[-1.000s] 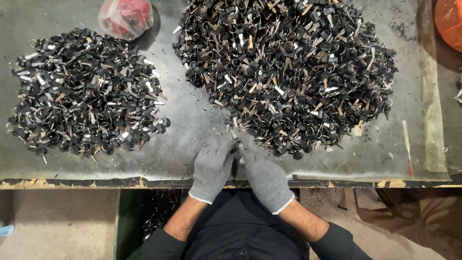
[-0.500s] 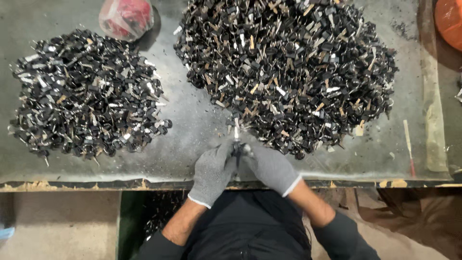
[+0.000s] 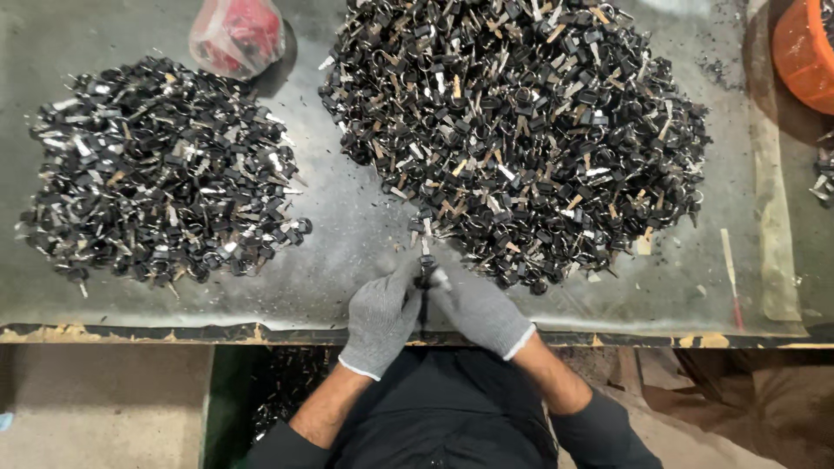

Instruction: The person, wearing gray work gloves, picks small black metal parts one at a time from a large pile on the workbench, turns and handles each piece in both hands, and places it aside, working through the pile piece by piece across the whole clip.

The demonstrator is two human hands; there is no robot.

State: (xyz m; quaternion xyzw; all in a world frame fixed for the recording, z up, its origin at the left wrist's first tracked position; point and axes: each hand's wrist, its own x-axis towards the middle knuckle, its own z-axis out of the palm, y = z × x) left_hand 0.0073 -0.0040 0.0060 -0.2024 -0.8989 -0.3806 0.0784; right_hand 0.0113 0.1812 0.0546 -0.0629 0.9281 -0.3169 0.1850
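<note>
Here my left hand (image 3: 382,314) and right hand (image 3: 479,308), both in grey knit gloves, meet at the near edge of the metal table (image 3: 347,252). Together they pinch a small key (image 3: 425,257) with a dark head, its pale blade pointing away from me; the fingers of both hands are closed on it. The key sits just at the near edge of the big pile of keys (image 3: 521,130), which spreads far and to the right. A smaller pile of keys (image 3: 161,169) lies well apart on the left. Beyond it, at the far side, rests a red plastic bag (image 3: 236,35). An orange tub (image 3: 804,52) shows at the far right corner, and a thin stick (image 3: 730,265) lies right of the big pile.
</note>
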